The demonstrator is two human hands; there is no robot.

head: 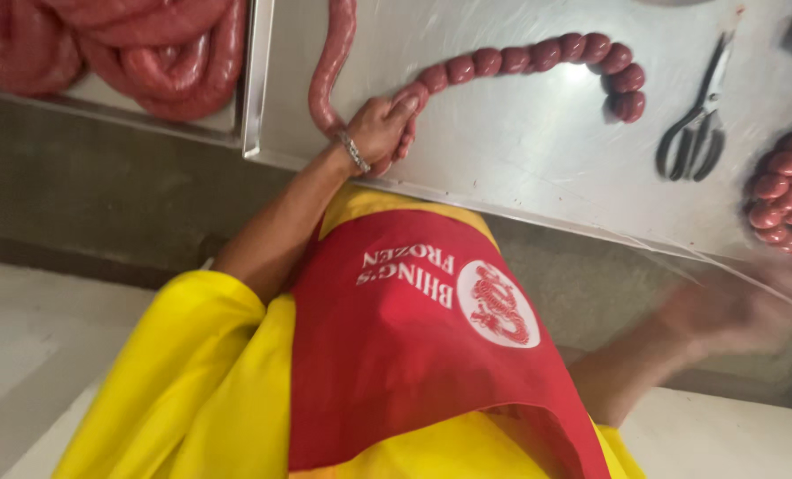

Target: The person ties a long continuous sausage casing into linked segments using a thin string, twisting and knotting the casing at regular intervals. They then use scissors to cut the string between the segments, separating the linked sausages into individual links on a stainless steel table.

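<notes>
Work in hand is the portioning of a filled red sausage rope (325,80) into small round links on a stainless steel table (520,168). The left hand (380,131), wearing a metal bracelet (353,151), is closed around the rope at the near table edge, thumb and fingers pinching it where the smooth, undivided length meets the divided part. From that grip a chain of links (547,53) runs to the right across the table and hooks round at its far end; roughly nine plump links are counted, all joined. The undivided length runs from the hand up out of view at the top edge, so its full extent cannot be told. The right hand (724,310) is below the table edge, clear of the product, and blurred; whether it is spread or closed cannot be told. Black-handled scissors (697,133) lie flat on the table, well apart from both hands. At the right edge sits a heap of finished links (786,191). To the left, a metal tray (258,80) holds thick coils of undivided sausage (147,44). Judgement: the work is well under way but far from complete. One batch is heaped and one chain is part-formed, while the bulk in the tray, by the look of it, is untouched.
</notes>
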